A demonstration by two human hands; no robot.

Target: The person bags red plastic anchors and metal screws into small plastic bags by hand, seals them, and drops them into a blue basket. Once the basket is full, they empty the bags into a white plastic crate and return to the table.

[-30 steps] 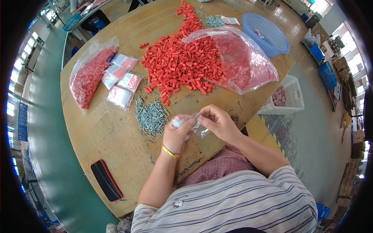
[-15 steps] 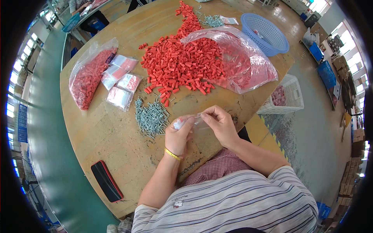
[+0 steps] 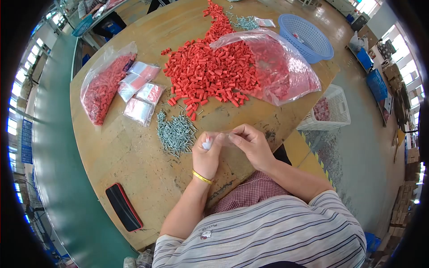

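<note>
My left hand (image 3: pixel 206 156) is closed on a small clear plastic bag (image 3: pixel 226 142), with a white, crumpled-looking piece (image 3: pixel 207 143) showing between thumb and fingers. On the other side, my right hand (image 3: pixel 251 145) pinches the bag's edge, thumb against fingers. The fingertips of both hands nearly meet over the table's near side, and much of the bag is hidden or too transparent to make out. Just left of my left hand lies a pile of silver screws (image 3: pixel 175 134). Beyond the hands spreads a large heap of red plastic caps (image 3: pixel 210 73).
A large clear bag (image 3: pixel 286 73) covers the heap's right side. Left stand a bag of red caps (image 3: pixel 105 89) and packs of small bags (image 3: pixel 139 110). A blue basket (image 3: pixel 308 38) sits at the far right, a black phone-like object (image 3: pixel 124 207) near left, a white crate (image 3: pixel 337 109) on the floor.
My hands have drawn slightly closer together, and less of the clear bag shows between them. Both keep their grip; the things on the table have stayed put.
</note>
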